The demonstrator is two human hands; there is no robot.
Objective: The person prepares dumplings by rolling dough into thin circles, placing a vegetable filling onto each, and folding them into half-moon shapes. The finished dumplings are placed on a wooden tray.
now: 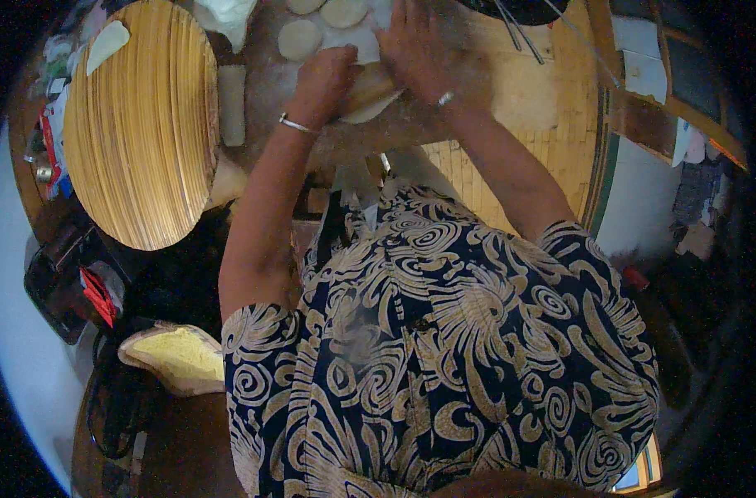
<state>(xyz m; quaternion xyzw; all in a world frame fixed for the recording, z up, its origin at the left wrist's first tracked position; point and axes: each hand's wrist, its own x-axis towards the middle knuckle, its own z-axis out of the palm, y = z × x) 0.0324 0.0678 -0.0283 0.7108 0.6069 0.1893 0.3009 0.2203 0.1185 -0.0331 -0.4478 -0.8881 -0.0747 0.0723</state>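
Observation:
My left hand (328, 78), with a metal bangle at its wrist, is curled into a loose fist over a floury work surface. To its right my right hand (415, 53) lies palm down with its fingers stretched away from me. Between them is a pale flat sheet, apparently dough (373, 112), with a wooden piece (368, 87) across it, partly hidden. Whether either hand grips that piece is unclear. Beyond my left hand lie several pale round discs (300, 40) that look like rolled dough.
A large round striped wooden board (144, 124) stands at the left with a pale scrap (108, 45) on it. Metal tongs (520, 37) reach from a dark pan (509, 7) at the top right. A whitish bag or cloth (228, 18) lies at the top.

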